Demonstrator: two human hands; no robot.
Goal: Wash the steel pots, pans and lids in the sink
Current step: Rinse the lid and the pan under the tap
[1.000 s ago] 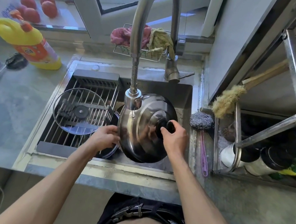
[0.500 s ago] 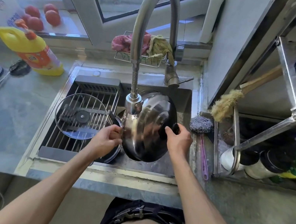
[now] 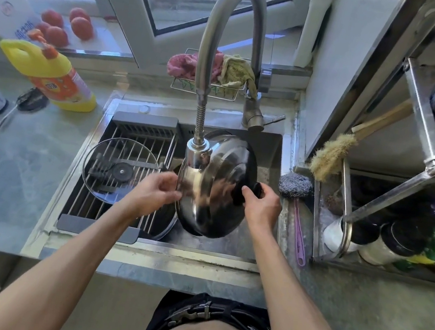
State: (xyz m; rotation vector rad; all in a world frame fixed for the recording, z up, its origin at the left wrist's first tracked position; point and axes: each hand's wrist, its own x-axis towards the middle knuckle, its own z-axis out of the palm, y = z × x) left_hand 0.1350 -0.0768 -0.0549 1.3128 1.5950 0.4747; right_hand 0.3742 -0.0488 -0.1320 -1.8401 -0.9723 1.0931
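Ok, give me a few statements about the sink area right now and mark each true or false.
1. The right hand grips the black knob of the steel lid. True.
2. The left hand rests on the counter. False: it holds the steel lid's rim.
3. A glass lid lies on the drying rack. True.
4. The steel scourer lies left of the sink. False: it lies to the right.

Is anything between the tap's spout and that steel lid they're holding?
Nothing visible. The spout hangs right at the upper left rim of the steel lid, held tilted by the left hand and right hand over the sink.
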